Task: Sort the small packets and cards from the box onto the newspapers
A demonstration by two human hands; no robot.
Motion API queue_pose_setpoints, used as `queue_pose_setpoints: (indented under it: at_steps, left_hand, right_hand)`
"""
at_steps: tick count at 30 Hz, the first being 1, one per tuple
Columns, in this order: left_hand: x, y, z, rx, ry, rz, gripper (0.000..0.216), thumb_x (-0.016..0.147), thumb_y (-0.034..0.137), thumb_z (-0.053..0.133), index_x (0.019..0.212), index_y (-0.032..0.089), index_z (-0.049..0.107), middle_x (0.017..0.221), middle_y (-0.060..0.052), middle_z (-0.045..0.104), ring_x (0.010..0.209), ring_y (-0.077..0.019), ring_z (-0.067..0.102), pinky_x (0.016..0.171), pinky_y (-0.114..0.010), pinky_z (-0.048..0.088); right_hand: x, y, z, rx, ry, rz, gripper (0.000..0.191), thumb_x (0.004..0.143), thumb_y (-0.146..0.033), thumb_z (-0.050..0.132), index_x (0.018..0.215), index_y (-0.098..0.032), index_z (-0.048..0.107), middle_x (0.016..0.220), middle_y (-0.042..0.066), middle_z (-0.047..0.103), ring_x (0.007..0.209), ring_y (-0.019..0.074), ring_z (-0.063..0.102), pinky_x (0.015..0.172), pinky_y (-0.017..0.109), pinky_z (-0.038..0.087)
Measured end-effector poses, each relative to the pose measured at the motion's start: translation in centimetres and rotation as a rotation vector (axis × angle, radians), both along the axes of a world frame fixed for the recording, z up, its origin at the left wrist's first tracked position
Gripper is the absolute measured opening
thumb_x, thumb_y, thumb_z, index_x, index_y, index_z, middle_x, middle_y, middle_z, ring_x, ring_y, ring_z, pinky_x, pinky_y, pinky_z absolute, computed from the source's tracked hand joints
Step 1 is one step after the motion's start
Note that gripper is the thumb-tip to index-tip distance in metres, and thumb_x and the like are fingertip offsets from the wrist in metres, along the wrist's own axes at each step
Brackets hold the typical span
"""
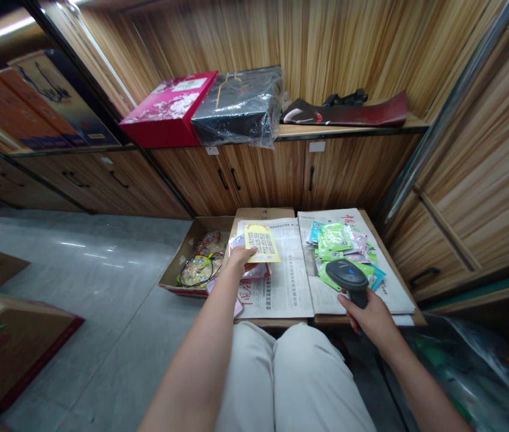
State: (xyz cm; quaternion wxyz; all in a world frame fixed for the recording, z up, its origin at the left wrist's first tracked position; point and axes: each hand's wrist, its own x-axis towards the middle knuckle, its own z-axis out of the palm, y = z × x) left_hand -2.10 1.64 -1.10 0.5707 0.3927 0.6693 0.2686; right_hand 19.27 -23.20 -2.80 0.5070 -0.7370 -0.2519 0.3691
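Observation:
My left hand (pixel 237 259) pinches a yellow packet (pixel 261 243) with a printed code panel and holds it above the newspaper (pixel 281 282). My right hand (pixel 371 315) grips a dark handheld barcode scanner (pixel 348 277), its head turned toward the packets. A pile of several green, blue and pink packets (pixel 342 249) lies on the newspaper just beyond the scanner. Under my left hand lie a few more packets (pixel 254 273), partly hidden. My knees in light trousers sit below the low cardboard surface (pixel 266 213).
An open cardboard box (pixel 191 258) of small colourful items sits left of the newspaper. Wooden cabinets stand behind. The shelf above holds a red gift box (pixel 167 111), a plastic-wrapped dark box (pixel 239 105) and a dark red bag (pixel 349 111). Cardboard boxes (pixel 6 336) stand on the grey floor at left.

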Motion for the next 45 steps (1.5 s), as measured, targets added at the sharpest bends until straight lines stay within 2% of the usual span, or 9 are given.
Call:
queue_pose_setpoints:
  at_steps: [4,7,13,17,25,30,35,45]
  left_hand:
    - [3.0,-1.3,-0.4,0.018,-0.158,-0.121,0.027,0.058,0.005,0.081,0.078,0.015,0.065,0.075,-0.005,0.071,0.072,-0.0187,0.069,0.065,-0.029,0.058]
    - [5.0,-1.8,-1.5,0.044,-0.197,-0.128,0.032,0.053,0.002,0.079,0.079,0.014,0.066,0.083,-0.008,0.073,0.078,-0.0219,0.070,0.066,-0.030,0.058]
    - [7.5,-1.9,-4.2,0.154,-0.229,-0.137,0.033,0.053,0.005,0.076,0.084,0.014,0.067,0.095,-0.010,0.074,0.083,-0.0236,0.070,0.070,-0.034,0.058]
    - [8.6,-2.0,-5.0,0.147,-0.222,-0.147,0.033,0.052,0.007,0.078,0.083,0.013,0.066,0.098,-0.011,0.074,0.085,-0.0246,0.070,0.072,-0.036,0.058]
    - [9.4,-2.3,-5.4,0.156,-0.225,-0.192,0.031,0.055,0.008,0.076,0.084,0.014,0.067,0.097,-0.009,0.074,0.087,-0.0247,0.070,0.077,-0.039,0.057]
    - [9.2,-2.2,-5.6,0.165,-0.272,-0.193,0.032,0.054,0.010,0.075,0.085,0.013,0.066,0.092,-0.009,0.074,0.085,-0.0245,0.070,0.073,-0.037,0.057]
    - [9.0,-2.2,-5.3,0.176,-0.249,-0.200,0.032,0.055,0.011,0.075,0.086,0.013,0.066,0.092,-0.010,0.073,0.083,-0.0240,0.070,0.070,-0.036,0.057]
    - [9.5,-2.5,-4.9,0.136,-0.229,-0.221,0.032,0.058,0.008,0.077,0.086,0.014,0.064,0.098,-0.011,0.073,0.087,-0.0255,0.070,0.077,-0.040,0.058]
  right_hand:
    - [-0.3,0.3,0.6,0.044,-0.001,-0.007,0.032,0.068,-0.045,0.071,0.076,-0.025,0.049,0.037,-0.009,0.050,0.027,0.0131,0.045,0.029,0.023,0.034]
    - [-0.6,0.1,0.9,0.057,-0.002,-0.004,0.032,0.069,-0.044,0.071,0.077,-0.025,0.047,0.035,-0.010,0.049,0.026,0.0124,0.044,0.029,0.022,0.033]
    - [-1.0,-0.5,1.0,0.049,-0.001,0.029,0.031,0.068,-0.042,0.072,0.083,-0.021,0.055,0.032,-0.011,0.045,0.025,0.0122,0.042,0.029,0.022,0.031]
    - [-1.1,-0.7,1.0,0.031,0.000,0.035,0.030,0.069,-0.042,0.071,0.082,-0.021,0.056,0.033,-0.011,0.046,0.026,0.0117,0.042,0.029,0.021,0.032]
    - [-0.8,-0.6,0.5,0.004,-0.006,0.019,0.028,0.070,-0.044,0.070,0.080,-0.022,0.056,0.031,-0.010,0.046,0.024,0.0134,0.044,0.029,0.022,0.032]
    - [-0.8,-0.6,0.3,0.010,0.004,0.011,0.028,0.070,-0.044,0.070,0.079,-0.022,0.056,0.031,-0.010,0.046,0.025,0.0136,0.045,0.029,0.023,0.032]
    - [-0.8,-0.6,0.4,0.023,0.018,0.013,0.027,0.071,-0.044,0.069,0.078,-0.022,0.055,0.030,-0.010,0.046,0.024,0.0128,0.043,0.029,0.022,0.031]
    - [-0.9,-0.4,-0.1,0.038,0.042,-0.008,0.030,0.069,-0.045,0.069,0.079,-0.021,0.056,0.032,-0.011,0.046,0.024,0.0121,0.043,0.028,0.021,0.031]
